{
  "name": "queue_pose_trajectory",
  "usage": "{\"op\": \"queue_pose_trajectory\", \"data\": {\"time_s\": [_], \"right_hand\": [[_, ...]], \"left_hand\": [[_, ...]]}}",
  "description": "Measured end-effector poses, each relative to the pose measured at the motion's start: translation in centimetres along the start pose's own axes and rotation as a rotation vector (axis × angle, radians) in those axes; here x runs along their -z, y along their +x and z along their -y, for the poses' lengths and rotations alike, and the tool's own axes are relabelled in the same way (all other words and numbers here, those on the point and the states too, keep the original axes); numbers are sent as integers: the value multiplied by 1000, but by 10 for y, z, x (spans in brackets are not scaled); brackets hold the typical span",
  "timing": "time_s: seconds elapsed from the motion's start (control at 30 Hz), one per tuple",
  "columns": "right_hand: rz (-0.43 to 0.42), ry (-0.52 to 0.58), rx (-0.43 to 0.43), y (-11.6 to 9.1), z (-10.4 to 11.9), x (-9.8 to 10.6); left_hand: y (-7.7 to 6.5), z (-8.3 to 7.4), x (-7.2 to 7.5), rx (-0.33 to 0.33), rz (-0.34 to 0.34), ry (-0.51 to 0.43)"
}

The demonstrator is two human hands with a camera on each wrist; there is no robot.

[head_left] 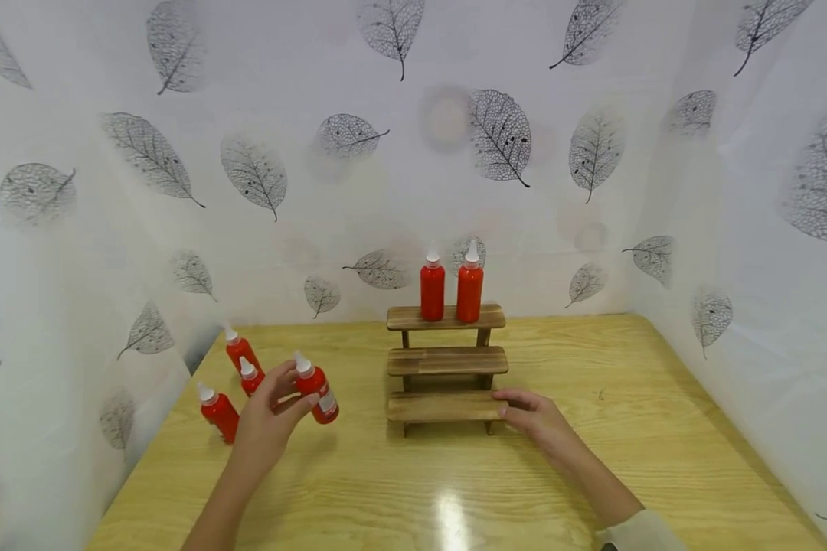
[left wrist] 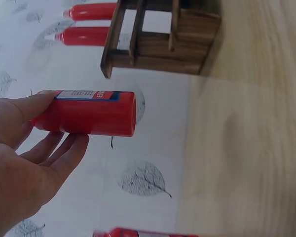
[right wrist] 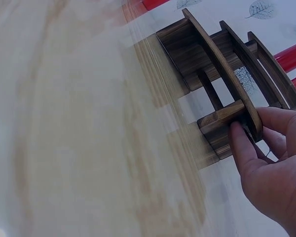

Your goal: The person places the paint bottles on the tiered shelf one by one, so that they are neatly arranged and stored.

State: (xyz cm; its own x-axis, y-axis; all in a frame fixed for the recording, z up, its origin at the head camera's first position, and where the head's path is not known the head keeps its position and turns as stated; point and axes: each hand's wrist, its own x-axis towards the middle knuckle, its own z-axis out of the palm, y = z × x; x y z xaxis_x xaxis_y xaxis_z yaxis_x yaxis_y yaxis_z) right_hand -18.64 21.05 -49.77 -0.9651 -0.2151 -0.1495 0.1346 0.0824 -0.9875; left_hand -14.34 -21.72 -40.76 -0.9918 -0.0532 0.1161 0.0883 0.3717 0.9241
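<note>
My left hand point(head_left: 265, 417) grips a red squeeze bottle point(head_left: 318, 395) with a white pointed cap. In the left wrist view the thumb lies on the bottle's printed label point(left wrist: 87, 95) and the fingers are on its opposite side. Its base hangs above the table. My right hand point(head_left: 534, 417) pinches the right end of the lowest step of a three-step wooden rack point(head_left: 448, 361), thumb and fingers on either side of the board. Two similar red bottles, a left one point(head_left: 432, 288) and a right one point(head_left: 469, 287), stand upright on the top step.
Three more red bottles stand on the table's left side: one at the back point(head_left: 241, 352), one partly behind my left hand point(head_left: 251, 377), one in front point(head_left: 219, 414). White leaf-patterned sheeting point(head_left: 303, 191) encloses the wooden table point(head_left: 386, 490) at the back and sides.
</note>
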Motion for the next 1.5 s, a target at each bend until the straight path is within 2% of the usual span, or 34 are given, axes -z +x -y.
{"op": "queue_pose_trajectory", "data": {"time_s": [0.13, 0.47, 0.63, 1.0, 1.23, 1.5], "right_hand": [[-11, 10, -6, 0, 0, -1], [-4, -5, -13, -1, 1, -1], [1, -12, -28, -1, 3, -1], [7, -11, -21, -2, 4, -1], [0, -18, -10, -2, 4, -3], [-22, -31, -37, -2, 5, -2]], "left_hand": [[10, -11, -12, -40, 50, -38], [37, -39, -46, -180, 100, -75], [50, -50, -64, -226, 140, -94], [71, -72, -106, -265, 178, -131], [79, -84, -127, -256, 201, -111], [90, -90, -150, -311, 246, -84]]}}
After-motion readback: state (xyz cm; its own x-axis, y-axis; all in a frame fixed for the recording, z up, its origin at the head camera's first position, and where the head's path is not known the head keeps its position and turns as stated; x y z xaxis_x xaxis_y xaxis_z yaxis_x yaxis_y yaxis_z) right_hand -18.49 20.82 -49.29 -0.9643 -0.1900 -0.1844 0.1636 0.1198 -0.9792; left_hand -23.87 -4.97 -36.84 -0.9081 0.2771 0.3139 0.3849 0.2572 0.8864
